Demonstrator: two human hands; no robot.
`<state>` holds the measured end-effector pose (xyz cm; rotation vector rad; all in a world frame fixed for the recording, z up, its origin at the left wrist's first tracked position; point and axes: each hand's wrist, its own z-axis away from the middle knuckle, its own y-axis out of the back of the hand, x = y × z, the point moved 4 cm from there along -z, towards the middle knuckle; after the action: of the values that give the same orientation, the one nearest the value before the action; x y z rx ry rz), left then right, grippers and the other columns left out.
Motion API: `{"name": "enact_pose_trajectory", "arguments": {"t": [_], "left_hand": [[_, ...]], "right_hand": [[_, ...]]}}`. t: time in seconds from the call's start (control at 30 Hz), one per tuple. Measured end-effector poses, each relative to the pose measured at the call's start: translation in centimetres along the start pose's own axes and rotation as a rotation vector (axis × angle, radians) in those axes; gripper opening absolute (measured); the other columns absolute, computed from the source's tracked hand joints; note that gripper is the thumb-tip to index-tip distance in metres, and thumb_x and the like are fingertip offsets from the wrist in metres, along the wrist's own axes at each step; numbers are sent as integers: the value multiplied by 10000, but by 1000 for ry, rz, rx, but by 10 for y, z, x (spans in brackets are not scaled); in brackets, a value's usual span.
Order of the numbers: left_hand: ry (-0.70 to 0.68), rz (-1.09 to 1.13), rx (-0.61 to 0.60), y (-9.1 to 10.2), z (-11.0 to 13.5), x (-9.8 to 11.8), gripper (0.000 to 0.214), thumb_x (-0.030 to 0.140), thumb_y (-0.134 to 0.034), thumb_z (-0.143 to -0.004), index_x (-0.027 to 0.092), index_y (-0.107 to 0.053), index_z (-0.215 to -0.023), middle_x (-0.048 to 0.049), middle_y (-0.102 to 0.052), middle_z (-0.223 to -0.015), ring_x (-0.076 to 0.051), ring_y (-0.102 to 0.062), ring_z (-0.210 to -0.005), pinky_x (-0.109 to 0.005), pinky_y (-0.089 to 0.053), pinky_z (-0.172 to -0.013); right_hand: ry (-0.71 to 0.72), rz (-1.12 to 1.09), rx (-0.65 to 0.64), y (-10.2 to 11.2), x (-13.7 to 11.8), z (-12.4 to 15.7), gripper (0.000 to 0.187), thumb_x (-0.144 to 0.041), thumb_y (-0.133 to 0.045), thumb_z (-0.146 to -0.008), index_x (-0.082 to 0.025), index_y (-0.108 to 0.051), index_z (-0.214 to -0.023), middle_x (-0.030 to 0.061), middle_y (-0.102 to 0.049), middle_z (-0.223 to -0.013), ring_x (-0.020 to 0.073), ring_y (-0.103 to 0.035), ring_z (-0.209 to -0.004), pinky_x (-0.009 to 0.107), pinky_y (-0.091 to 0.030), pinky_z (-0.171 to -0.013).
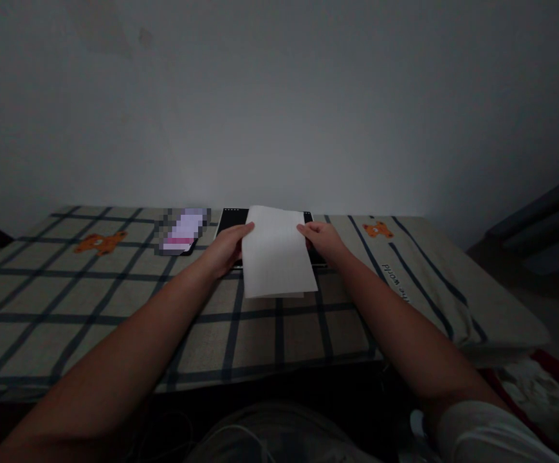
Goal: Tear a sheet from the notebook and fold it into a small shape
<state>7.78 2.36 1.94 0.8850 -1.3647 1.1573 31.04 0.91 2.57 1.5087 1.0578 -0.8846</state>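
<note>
while both hands hold it, the white sheet (276,254) stays a little lifted at the far middle of the checked cloth (115,302), partly over a black pad (231,218). the left hand (226,247) pinches its left edge and the right hand (321,238) pinches its right edge. i judge the sheet is in hand but not yet laid flat. a phone (183,235) lies just left of the pad; no container shows.

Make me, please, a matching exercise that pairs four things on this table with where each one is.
Things:
1 paper
2 phone
3 black pad
4 orange bear

Places:
A printed on the cloth
B partly under the paper
C held between left hand and right hand
D left of the black pad

Pairs: 1-C, 2-D, 3-B, 4-A
</note>
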Motion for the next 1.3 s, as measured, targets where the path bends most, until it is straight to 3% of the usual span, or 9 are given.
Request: {"name": "enact_pose_trajectory", "arguments": {"t": [0.33, 0.53, 0.67, 0.8, 0.93, 1.3], "left_hand": [[-71, -15, 142, 8, -3, -3, 380, 474, -793, -662, 149, -630, -771, -6, -632, -669, -117, -549, -545, -231, -410, -503], [-28, 82, 123, 5, 1, 2, 359, 332, -828, -613, 173, -518, -696, 30, -571, -617, -96, -520, -510, -201, -385, -466], [32, 122, 76, 3, 1, 2, 257, 312, -777, -684, 143, -617, -792, -20, -636, -712, -132, -589, -592, -226, -444, -507], [31, 111, 52, 2, -1, -3, 312, 392, -746, -747, 123, -686, -891, -73, -701, -817, -161, -629, -663, -263, -489, -581], [-27, 55, 93, 4, -1, -4, 316, 398, -802, -675, 132, -677, -791, -48, -691, -737, -142, -600, -616, -245, -461, -562], [-114, -128, 75, 4, 2, -3, 378, 472, -756, -701, 139, -705, -873, -66, -715, -809, -151, -599, -642, -252, -444, -570]], "right_hand": [[-13, -67, -45, -3, 1, -1, 358, -499, -611, -791, -202, -562, -597, -17, -509, -550, 118, -447, -526, 280, -340, -554], [-176, -312, -110, -8, 4, 1, 304, -483, -672, -746, -190, -609, -696, -1, -562, -608, 124, -472, -540, 269, -369, -544], [-236, -355, -156, -10, 5, 4, 272, -443, -691, -742, -182, -622, -710, 6, -593, -628, 125, -490, -532, 269, -362, -533], [-198, -303, -179, -12, 5, 2, 251, -397, -660, -766, -174, -608, -661, -21, -545, -576, 96, -436, -492, 258, -342, -522], [-168, -259, -162, -11, 5, 1, 244, -372, -641, -780, -172, -608, -644, -22, -535, -562, 98, -451, -506, 254, -346, -521], [-119, -258, 5, -2, 8, -5, 144, -306, -646, -772, -180, -655, -703, -13, -583, -605, 107, -517, -569, 269, -437, -591]]}}
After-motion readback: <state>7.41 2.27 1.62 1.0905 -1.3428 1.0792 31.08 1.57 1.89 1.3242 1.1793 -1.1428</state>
